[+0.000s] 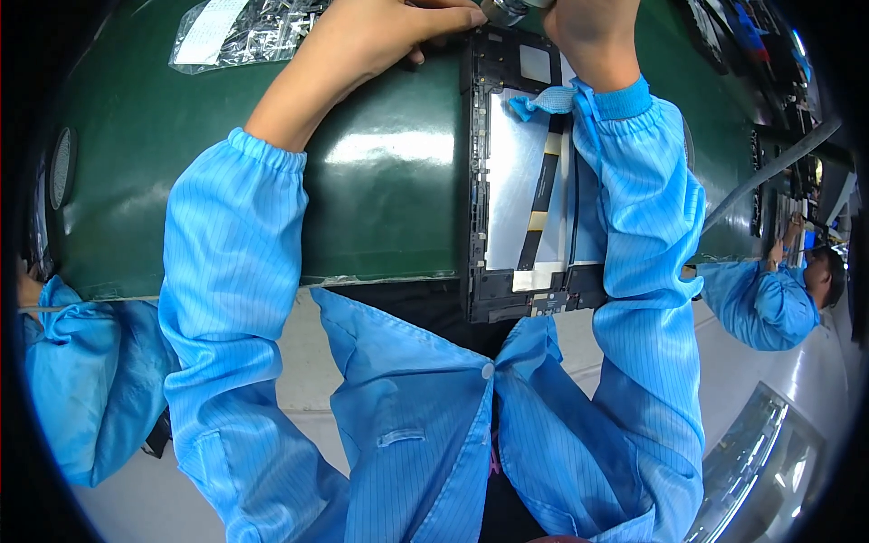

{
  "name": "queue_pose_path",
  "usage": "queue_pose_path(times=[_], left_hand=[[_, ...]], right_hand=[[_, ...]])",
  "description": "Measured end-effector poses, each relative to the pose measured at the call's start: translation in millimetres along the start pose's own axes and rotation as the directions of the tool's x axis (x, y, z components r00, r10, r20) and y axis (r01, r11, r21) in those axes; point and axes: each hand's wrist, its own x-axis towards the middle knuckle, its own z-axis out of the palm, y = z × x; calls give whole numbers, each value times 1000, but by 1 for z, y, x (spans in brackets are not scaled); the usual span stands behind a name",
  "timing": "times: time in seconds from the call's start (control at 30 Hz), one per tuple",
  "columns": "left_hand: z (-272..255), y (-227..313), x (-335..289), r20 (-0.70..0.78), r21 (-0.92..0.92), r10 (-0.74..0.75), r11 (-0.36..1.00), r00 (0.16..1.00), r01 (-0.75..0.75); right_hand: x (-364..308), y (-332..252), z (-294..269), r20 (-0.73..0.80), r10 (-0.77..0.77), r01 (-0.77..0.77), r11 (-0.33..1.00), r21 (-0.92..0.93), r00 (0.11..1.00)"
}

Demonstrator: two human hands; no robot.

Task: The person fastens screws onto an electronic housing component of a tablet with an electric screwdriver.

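Note:
An opened tablet-like device (516, 181) with a black frame, a silver inner plate and a black-and-gold flat ribbon cable lies on the green belt (380, 172), its near end overhanging the belt's edge. My left hand (380, 32) rests at the device's far left corner, fingers pressing its frame. My right hand (588, 32) is at the far edge, gripping a metallic cylindrical tool (507, 9) that is mostly cut off by the top of the picture. My right forearm in a blue sleeve lies across the device's right side.
A silvery plastic bag (244, 32) with a white label lies on the belt at far left. A co-worker in blue (769, 299) stands at the right, another person's blue sleeve (81, 389) is at the left. A grey bar (769, 172) crosses at right.

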Motion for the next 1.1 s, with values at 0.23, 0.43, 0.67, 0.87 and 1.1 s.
queue_pose_path(times=[0.23, 0.43, 0.67, 0.87, 1.1], left_hand=[[2, 2, 2, -17, 25, 0, 1000, 1000, 1], [-8, -35, 13, -6, 82, 72, 994, 997, -71], [-11, -6, -19, -278, 118, 245, 968, 929, -220], [68, 3, -199, -588, 10, 207, 968, 782, -249], [137, -32, -230, 63, -787, -294, 573, 954, 229]], right_hand=[[6, 3, 1, 37, -85, 88, 993, -83, 996], [3, 2, 8, 20, -108, 110, 988, -108, 994], [1, 2, 10, -58, -110, 106, 992, -61, 992], [3, -4, -2, -28, -48, 46, 996, -80, 998], [7, -13, -7, 31, 71, -70, 997, -24, 997]])
